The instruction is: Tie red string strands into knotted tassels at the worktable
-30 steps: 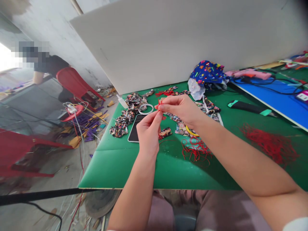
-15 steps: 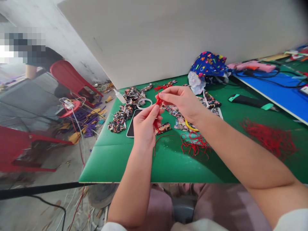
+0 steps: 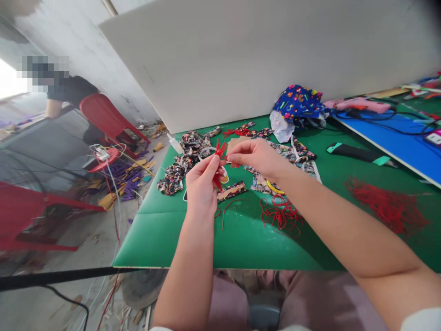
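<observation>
My left hand (image 3: 203, 184) is closed in a pinch around a small bundle of red string (image 3: 221, 148), whose ends fan out above the thumb and hang below the fingers. Just right of it, my right hand (image 3: 257, 157) has thumb and forefinger pressed together on red strands at the bundle's side. Below the hands, a patterned fabric strip (image 3: 234, 191) lies on the green table (image 3: 161, 239). A loose tangle of red string (image 3: 280, 214) rests near my right forearm. Left of my hands are gathered patterned fabric (image 3: 170, 177) and a white ring, partly covered.
A white bottle (image 3: 175, 144) stands tilted at the table's left edge. To the right lie a black-and-teal cutter (image 3: 360, 154), more red string (image 3: 387, 204), a blue board (image 3: 396, 133) and a pink glue gun (image 3: 361, 105). A person sits on a red chair (image 3: 103, 115) far left.
My right hand has moved from the top of the red bundle to its right side. The string ends now spread out above my left hand, which has shifted slightly left.
</observation>
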The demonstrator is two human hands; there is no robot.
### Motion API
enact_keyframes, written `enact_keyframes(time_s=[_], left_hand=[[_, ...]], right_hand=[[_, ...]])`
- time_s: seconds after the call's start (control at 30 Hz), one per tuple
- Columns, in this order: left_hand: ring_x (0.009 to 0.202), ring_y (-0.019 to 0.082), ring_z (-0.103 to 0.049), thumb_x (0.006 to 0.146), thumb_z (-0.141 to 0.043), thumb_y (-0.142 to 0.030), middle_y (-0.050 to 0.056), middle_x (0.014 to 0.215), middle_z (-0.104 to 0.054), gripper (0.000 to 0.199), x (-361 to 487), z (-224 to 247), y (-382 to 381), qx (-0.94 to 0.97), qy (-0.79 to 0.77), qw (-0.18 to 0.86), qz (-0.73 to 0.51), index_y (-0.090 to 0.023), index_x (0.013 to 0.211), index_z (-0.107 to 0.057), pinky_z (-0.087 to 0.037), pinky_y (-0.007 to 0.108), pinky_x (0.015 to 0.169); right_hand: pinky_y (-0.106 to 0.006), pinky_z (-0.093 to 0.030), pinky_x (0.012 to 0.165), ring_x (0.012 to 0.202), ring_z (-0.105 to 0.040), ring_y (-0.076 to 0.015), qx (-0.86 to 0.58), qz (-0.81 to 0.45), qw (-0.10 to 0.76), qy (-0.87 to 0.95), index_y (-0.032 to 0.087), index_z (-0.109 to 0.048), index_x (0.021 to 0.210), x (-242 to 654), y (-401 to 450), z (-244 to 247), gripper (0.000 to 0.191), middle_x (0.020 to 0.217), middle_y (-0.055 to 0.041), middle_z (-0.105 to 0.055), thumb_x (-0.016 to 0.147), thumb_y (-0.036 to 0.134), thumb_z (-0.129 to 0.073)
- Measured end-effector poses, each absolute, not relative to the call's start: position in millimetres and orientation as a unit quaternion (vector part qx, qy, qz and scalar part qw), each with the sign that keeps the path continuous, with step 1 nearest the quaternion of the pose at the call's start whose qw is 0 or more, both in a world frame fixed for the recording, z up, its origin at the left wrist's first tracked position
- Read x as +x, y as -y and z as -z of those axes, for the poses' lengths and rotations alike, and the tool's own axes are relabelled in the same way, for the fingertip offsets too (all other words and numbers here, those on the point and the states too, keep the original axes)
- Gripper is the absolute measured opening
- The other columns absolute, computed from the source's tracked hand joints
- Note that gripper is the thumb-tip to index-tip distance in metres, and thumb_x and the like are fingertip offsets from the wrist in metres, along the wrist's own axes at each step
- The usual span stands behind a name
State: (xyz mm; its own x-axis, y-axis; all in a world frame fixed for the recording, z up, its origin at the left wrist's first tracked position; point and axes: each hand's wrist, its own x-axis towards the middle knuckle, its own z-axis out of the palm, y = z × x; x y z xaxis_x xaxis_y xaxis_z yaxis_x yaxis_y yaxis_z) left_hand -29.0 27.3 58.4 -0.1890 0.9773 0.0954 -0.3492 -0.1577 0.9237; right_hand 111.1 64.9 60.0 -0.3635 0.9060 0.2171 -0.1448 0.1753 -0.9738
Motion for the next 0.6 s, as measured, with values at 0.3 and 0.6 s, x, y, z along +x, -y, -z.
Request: enact_keyframes(time_s=[0.3,0.6], left_hand=[[0.054,0.006,-0.056,0.067,-0.073,-0.030,0.001,0.063,-0.066,0.021,-30.8,-52.3,-27.8,0.456,-0.441,0.492,-0.596,-0.013,0.079,-0.072,-0.045,0.017,0.050],[0.055,0.004,-0.055,0.066,-0.074,-0.029,-0.001,0.061,-0.063,0.018,-24.6,-50.1,-30.0,0.384,-0.372,0.548,-0.643,-0.014,0.075,-0.070,-0.044,0.016,0.052]], right_hand=[[-0.028,-0.047,0.067,0.066,-0.058,-0.0115,-0.319,-0.509,0.507,0.618,0.017,-0.067,0.070,114.6,-66.2,-65.2,0.021,0.070,-0.0014,-0.066,0.064,0.036,-0.073],[-0.026,-0.046,0.070,0.071,-0.058,-0.0108,-0.348,-0.523,0.532,0.568,0.018,-0.069,0.081,112.1,-74.8,-52.7,0.034,0.080,-0.0032,-0.068,0.069,0.049,-0.067]])
